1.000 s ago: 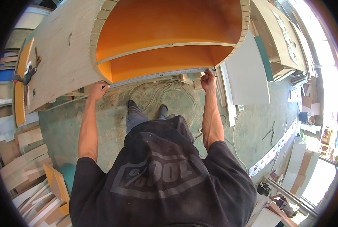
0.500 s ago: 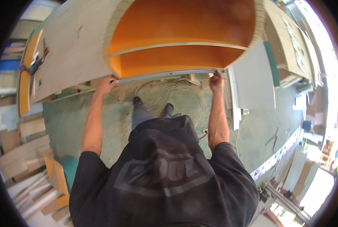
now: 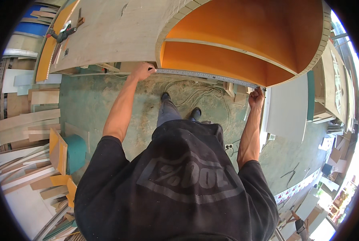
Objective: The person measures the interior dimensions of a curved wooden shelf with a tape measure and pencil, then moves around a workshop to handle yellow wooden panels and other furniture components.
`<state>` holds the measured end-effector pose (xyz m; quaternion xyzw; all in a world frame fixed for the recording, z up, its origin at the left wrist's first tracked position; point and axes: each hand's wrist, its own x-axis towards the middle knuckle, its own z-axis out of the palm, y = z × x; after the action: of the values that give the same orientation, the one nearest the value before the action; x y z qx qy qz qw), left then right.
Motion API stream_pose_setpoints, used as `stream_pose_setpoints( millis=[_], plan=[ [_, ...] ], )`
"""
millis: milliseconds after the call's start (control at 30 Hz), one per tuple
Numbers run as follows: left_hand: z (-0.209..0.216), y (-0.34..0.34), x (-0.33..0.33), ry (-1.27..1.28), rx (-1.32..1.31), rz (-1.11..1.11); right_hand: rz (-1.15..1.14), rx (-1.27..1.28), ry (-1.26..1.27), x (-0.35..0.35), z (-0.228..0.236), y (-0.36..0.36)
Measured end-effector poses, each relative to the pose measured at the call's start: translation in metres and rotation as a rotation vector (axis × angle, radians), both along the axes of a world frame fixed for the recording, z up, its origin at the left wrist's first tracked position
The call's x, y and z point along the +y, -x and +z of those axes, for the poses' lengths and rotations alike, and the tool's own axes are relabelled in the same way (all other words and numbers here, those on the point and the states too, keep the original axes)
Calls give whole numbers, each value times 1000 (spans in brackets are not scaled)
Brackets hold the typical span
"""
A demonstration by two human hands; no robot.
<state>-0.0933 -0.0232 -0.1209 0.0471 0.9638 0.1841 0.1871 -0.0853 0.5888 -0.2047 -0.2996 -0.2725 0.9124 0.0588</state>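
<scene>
Both hands pinch a metal ruler (image 3: 205, 75) along the orange cabinet's (image 3: 243, 44) front edge: left hand (image 3: 142, 71) at its left corner, right hand (image 3: 256, 97) at the right. Sawdust-strewn floor (image 3: 95, 104) lies open below.

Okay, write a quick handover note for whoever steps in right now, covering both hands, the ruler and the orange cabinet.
Left hand: pinching one end of the long metal ruler against the left front corner of the orange cabinet.
Right hand: gripping the ruler's other end at the cabinet's right front corner.
The ruler spans the cabinet's open front edge, stretched between both hands.
A drill lies on the wooden panel to the left, untouched.
Done: ruler laid across the opening. Left: I cannot see any mark or reading made so far.
</scene>
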Motion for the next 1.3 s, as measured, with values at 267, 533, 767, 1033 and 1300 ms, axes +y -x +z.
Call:
stream_pose_setpoints(
  millis=[267,533,767,1033,1300],
  plan=[
    [-4,1,-2,-6,-11,5,11,10,-6,-2,3,-1],
    [-6,7,-4,21,-10,5,7,16,22,1,-5,0],
    [-10,8,-6,18,-4,32,20,30,24,0,-3,-2],
    [-7,7,-4,23,4,10,28,41,33,-5,6,-2],
    [-4,8,-3,19,-39,30,-16,19,39,-4,3,-1]
  ],
)
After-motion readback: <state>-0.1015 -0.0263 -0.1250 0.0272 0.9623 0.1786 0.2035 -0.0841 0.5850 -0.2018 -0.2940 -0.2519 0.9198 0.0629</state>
